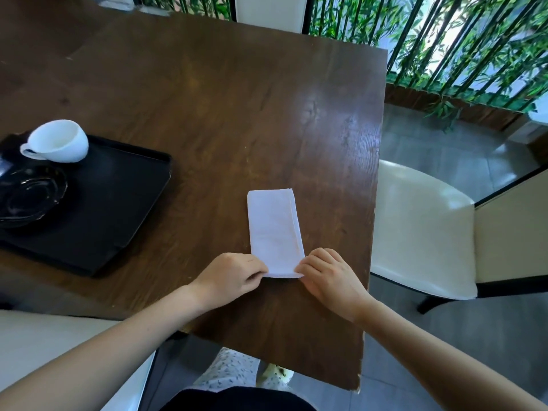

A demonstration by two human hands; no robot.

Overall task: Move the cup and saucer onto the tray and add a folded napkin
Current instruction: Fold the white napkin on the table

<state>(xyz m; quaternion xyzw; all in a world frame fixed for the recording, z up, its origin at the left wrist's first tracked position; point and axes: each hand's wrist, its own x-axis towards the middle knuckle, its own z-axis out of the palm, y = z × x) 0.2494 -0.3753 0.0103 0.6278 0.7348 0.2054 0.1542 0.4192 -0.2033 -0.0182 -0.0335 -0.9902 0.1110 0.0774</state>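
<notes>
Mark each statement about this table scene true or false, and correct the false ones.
1. The cup stands on the saucer. False: it sits beside the saucer, straight on the tray.
2. The napkin lies on the table, not on the tray. True.
3. Both hands pinch the napkin's near end. True: the left hand and right hand each hold a corner.
4. The cup is black. False: it is white; the saucer is black.
5. The napkin is crumpled into a ball. False: it lies flat as a long folded strip.
</notes>
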